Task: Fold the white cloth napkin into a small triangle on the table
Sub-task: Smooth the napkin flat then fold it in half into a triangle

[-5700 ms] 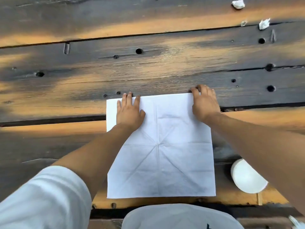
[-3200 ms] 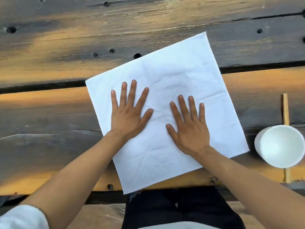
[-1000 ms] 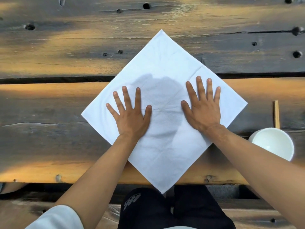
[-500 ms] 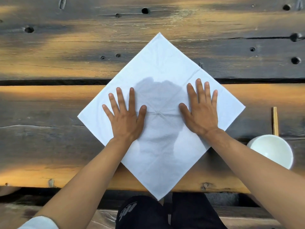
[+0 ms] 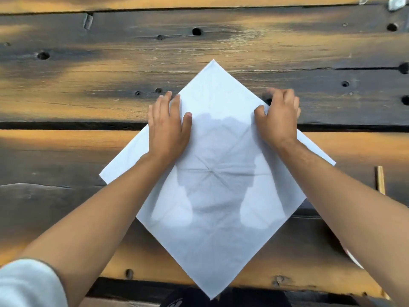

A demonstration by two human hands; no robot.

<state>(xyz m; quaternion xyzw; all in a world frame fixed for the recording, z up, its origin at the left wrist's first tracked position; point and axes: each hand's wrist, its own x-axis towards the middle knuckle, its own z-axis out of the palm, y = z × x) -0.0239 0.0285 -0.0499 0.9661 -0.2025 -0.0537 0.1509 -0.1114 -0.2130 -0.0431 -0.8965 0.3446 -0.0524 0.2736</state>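
Observation:
The white cloth napkin [image 5: 212,196] lies flat on the wooden table [image 5: 88,69] as a diamond, one corner pointing away from me and one hanging over the near edge. Creases cross at its middle. My left hand [image 5: 168,125] rests on the upper left edge, fingers fairly straight and reaching past the edge onto the wood, thumb on the cloth. My right hand [image 5: 278,116] is at the upper right edge, its fingers curled over that edge and its thumb on top of the cloth.
A thin wooden stick [image 5: 380,182] lies at the right. A sliver of a white cup [image 5: 354,260] shows under my right forearm. White scraps [image 5: 396,5] sit at the far right corner. The planks have holes and dark gaps; my knees are below the near edge.
Both hands slid from the napkin's middle up and outward to its two upper edges. The right fingers curled over the edge. The napkin stayed a diamond.

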